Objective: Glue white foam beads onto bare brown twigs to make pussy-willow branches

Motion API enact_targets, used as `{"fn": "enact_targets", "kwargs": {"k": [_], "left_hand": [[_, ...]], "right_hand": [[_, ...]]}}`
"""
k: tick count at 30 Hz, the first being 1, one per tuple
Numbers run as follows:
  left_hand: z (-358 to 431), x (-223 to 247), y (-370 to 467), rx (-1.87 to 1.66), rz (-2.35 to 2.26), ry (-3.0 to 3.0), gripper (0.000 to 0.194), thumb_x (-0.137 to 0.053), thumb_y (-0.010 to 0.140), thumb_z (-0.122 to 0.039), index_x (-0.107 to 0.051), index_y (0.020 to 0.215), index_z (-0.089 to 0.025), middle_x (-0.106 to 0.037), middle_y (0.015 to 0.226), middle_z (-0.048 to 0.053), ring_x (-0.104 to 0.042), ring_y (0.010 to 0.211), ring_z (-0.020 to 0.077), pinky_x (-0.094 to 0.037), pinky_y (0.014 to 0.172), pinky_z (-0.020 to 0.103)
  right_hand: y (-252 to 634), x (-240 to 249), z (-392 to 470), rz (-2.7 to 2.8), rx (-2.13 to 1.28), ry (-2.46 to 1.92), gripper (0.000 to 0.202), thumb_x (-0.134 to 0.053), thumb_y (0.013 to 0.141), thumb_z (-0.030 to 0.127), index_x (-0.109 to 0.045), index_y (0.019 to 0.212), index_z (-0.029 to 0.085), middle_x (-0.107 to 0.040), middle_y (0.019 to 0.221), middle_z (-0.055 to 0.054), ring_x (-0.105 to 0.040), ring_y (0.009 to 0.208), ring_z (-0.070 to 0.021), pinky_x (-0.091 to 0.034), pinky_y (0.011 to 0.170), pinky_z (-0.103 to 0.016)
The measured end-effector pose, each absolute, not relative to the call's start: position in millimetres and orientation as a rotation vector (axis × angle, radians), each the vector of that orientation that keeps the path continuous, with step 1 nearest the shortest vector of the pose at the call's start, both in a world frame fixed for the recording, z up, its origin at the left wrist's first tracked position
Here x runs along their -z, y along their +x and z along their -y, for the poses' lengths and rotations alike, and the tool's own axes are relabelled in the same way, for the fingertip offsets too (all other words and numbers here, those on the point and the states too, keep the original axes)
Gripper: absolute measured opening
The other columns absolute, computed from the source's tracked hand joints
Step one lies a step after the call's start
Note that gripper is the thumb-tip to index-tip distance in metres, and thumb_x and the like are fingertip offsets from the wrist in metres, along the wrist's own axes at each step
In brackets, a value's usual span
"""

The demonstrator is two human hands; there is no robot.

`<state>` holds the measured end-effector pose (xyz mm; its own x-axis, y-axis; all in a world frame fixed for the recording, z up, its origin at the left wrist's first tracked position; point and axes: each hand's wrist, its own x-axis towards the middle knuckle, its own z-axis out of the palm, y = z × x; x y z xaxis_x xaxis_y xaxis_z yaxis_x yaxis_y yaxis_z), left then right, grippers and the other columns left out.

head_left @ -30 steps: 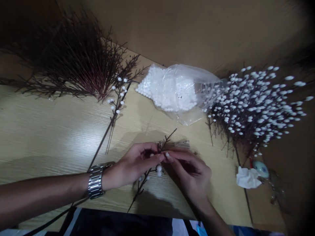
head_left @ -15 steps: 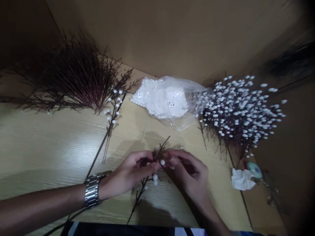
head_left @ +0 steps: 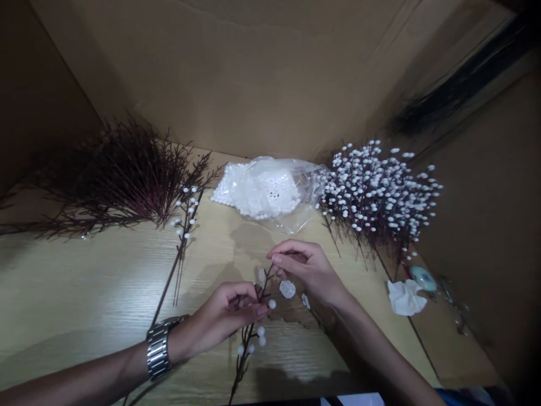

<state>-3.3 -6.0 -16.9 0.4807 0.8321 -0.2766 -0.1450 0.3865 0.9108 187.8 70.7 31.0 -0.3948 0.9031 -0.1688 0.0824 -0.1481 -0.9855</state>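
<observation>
As the left hand (head_left: 220,317) pinches a dark twig (head_left: 242,363) mid-stem over the table (head_left: 101,276), the right hand (head_left: 310,272) seems to nip its tip, probably midway through fitting white balls (head_left: 272,304), which next calls for steadying that tip

A dark, branching twig (head_left: 245,345) slants on the near side of the clear bag (head_left: 270,194), tip toward it. White balls (head_left: 261,331) stud its middle and lower branches.

- Sprig (head_left: 245,344), lower centre: matt, rough; possibly plastic, view dim.
- Wristwatch (head_left: 158,351), lower left: polished metal.
- Bag (head_left: 270,189), centre: glossy plastic.
- Wad (head_left: 406,297), right: crumpled matt paper.
- Tabletop (head_left: 105,282), left: smooth, wood-grained.
</observation>
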Motion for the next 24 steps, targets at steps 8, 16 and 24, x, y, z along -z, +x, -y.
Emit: {"fn": "enact_targets", "kwargs": {"k": [8, 16, 24], "left_hand": [[4.4, 16.3, -1.4, -0.903, -0.702, 0.935, 0.036, -0.043, 0.101, -0.043, -0.069, 0.102, -0.018, -0.065, 0.098, 0.007, -0.058, 0.092, 0.0226, -0.042, 0.084, 0.034], [5.1, 13.0, 0.4, -0.830, -0.833, 1.075, 0.035, -0.056, 0.096, -0.050, -0.066, 0.096, -0.017, -0.061, 0.090, 0.005, -0.054, 0.085, 0.0200, -0.040, 0.076, 0.030], [4.8, 8.1, 2.3, -0.763, -0.965, 1.136, 0.029, -0.063, 0.092, -0.041, -0.057, 0.078, -0.017, -0.048, 0.071, -0.003, -0.042, 0.068, 0.0139, -0.031, 0.063, 0.026]], "right_hand": [[209.5, -53.2, -69.8, 1.536, -1.499, -1.133, 0.018, -0.082, 0.075, 0.035, -0.075, 0.075, 0.019, -0.069, 0.062, 0.001, -0.059, 0.053, -0.0093, -0.047, 0.049, -0.021], [200.3, -59.3, -71.0, 1.874, -1.293, -1.161, 0.013, -0.074, 0.082, 0.032, -0.076, 0.078, 0.019, -0.072, 0.068, 0.001, -0.062, 0.063, -0.0120, -0.046, 0.056, -0.023], [192.4, -54.4, -73.2, 1.953, -1.214, -1.129, 0.017, -0.069, 0.088, 0.035, -0.077, 0.094, 0.021, -0.077, 0.084, -0.002, -0.068, 0.071, -0.0145, -0.051, 0.063, -0.026]]}}
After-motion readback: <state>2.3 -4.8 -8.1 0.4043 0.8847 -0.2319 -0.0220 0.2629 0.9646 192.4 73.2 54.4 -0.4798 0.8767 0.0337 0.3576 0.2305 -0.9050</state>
